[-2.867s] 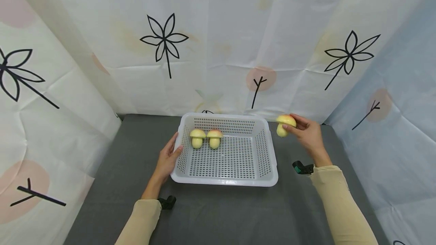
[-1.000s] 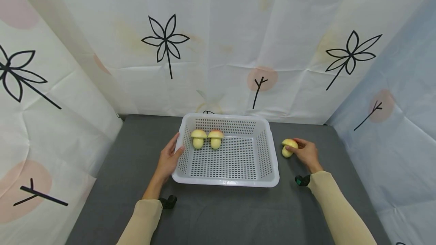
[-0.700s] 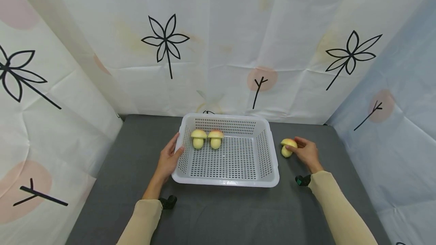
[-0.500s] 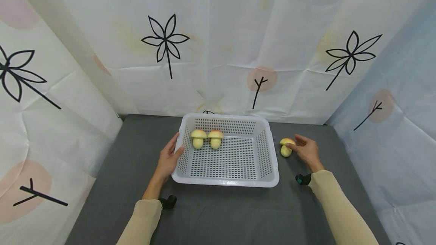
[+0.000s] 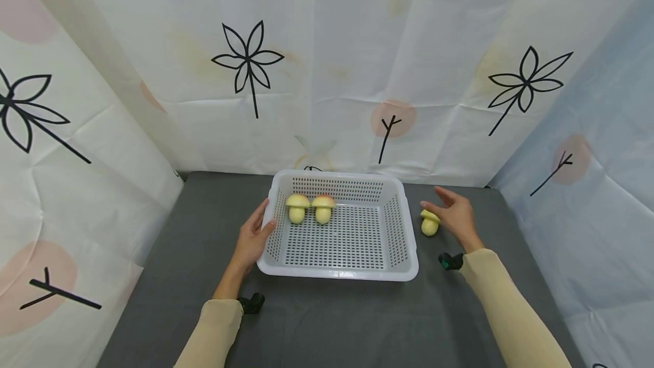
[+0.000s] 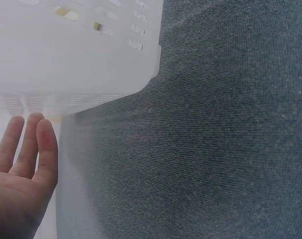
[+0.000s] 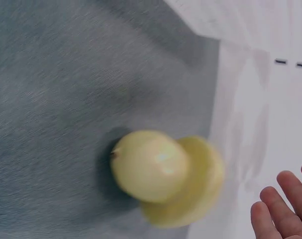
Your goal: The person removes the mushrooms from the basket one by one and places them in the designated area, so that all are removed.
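Right hand (image 5: 453, 213) loosely spread with nothing in it, just by the yellow mushroom (image 5: 430, 224) on the gray table (image 5: 357, 322), right of the white basket (image 5: 337, 274) the left hand (image 5: 251, 239) holds; mushroom probably light, firm, smooth, best pinched at the stem (image 7: 151, 165) below the cap (image 7: 206, 174).

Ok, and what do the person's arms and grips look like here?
The left sleeve and right sleeve are plain beige, ending near the wrists. Each wrist has a black device, left and right; the right one shows green. Left grip and right grip are ungloved.
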`<state>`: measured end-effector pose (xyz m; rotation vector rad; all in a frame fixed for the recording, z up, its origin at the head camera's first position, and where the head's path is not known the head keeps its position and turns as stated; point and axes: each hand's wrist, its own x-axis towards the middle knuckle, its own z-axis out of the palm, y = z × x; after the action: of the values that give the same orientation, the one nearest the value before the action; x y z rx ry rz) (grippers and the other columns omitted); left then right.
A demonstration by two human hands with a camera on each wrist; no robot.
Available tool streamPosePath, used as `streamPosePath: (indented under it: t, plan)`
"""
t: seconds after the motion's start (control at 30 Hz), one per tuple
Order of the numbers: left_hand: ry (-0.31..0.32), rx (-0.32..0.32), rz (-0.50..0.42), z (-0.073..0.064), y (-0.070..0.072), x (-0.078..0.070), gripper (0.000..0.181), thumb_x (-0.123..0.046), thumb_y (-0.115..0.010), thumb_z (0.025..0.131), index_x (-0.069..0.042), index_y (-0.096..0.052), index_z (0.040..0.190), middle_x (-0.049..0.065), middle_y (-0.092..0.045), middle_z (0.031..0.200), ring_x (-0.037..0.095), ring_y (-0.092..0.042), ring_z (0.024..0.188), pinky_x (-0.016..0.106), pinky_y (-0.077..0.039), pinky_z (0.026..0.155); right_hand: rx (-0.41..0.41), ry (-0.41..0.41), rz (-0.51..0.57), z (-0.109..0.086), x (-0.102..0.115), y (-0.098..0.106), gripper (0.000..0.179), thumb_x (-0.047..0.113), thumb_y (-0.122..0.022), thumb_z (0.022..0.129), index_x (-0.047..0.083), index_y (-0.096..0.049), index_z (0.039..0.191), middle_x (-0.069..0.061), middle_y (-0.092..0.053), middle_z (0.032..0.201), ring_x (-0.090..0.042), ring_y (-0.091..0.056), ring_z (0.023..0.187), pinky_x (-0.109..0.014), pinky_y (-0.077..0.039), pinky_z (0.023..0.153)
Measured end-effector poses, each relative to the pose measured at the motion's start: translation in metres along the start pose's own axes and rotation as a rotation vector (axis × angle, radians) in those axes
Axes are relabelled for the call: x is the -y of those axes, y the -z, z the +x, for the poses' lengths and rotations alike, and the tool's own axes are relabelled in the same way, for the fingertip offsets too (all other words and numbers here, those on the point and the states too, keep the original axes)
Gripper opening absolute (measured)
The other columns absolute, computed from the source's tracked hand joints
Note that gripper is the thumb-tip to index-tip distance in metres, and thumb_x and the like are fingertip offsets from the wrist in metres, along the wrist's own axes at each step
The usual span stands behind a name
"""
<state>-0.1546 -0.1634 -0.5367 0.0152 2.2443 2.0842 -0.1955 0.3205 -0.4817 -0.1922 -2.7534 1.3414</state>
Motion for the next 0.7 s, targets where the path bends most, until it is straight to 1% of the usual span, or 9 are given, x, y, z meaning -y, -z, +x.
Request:
streamPosePath:
  t: [0.17,0.33,0.47,0.6,0.7]
  plan:
    - [-0.002,0.004,-0.01,0.0,0.0,0.0,0.063,-0.021,-0.056,0.106,-0.029,-0.028,0.162,0.016,-0.047,0.153,0.039,-0.052,0.133,0.062,-0.045,0.099,0.019,0.065,-0.002,0.001,0.016,0.0,0.077,0.037,-0.079,0.09,0.001,-0.047,0.151,-0.022,-0.045,0.153,-0.042,-0.04,0.142,-0.054,-0.036,0.112]
    - [-0.003,-0.002,0.001,0.0,0.0,0.001,0.063,-0.021,-0.057,0.106,-0.029,-0.028,0.162,0.015,-0.047,0.153,0.038,-0.053,0.132,0.06,-0.047,0.099,0.047,0.133,-0.005,0.001,0.033,-0.001,0.075,0.035,-0.079,0.091,0.001,-0.047,0.15,-0.021,-0.045,0.153,-0.043,-0.041,0.141,-0.056,-0.036,0.111]
    - [-0.01,-0.005,0.012,0.001,0.0,0.003,0.063,-0.021,-0.057,0.106,-0.029,-0.028,0.162,0.014,-0.046,0.154,0.037,-0.053,0.133,0.059,-0.047,0.099,0.075,0.168,-0.011,0.001,0.047,-0.004,0.072,0.031,-0.078,0.092,0.001,-0.047,0.15,-0.022,-0.046,0.152,-0.045,-0.042,0.139,-0.057,-0.036,0.11]
    - [-0.01,-0.01,0.014,0.001,-0.001,0.003,0.063,-0.021,-0.057,0.106,-0.029,-0.029,0.161,0.013,-0.047,0.154,0.036,-0.053,0.133,0.058,-0.047,0.099,0.104,0.192,0.0,0.0,0.061,-0.009,0.069,0.027,-0.078,0.093,0.0,-0.048,0.149,-0.022,-0.047,0.151,-0.044,-0.044,0.138,-0.056,-0.037,0.111]
    - [-0.017,-0.007,0.012,0.001,-0.001,0.003,0.063,-0.02,-0.057,0.106,-0.027,-0.028,0.162,0.015,-0.046,0.154,0.037,-0.052,0.133,0.059,-0.046,0.1,0.126,0.222,0.015,0.001,0.071,-0.015,0.068,0.024,-0.078,0.093,-0.001,-0.048,0.149,-0.022,-0.048,0.15,-0.042,-0.045,0.138,-0.054,-0.037,0.112]
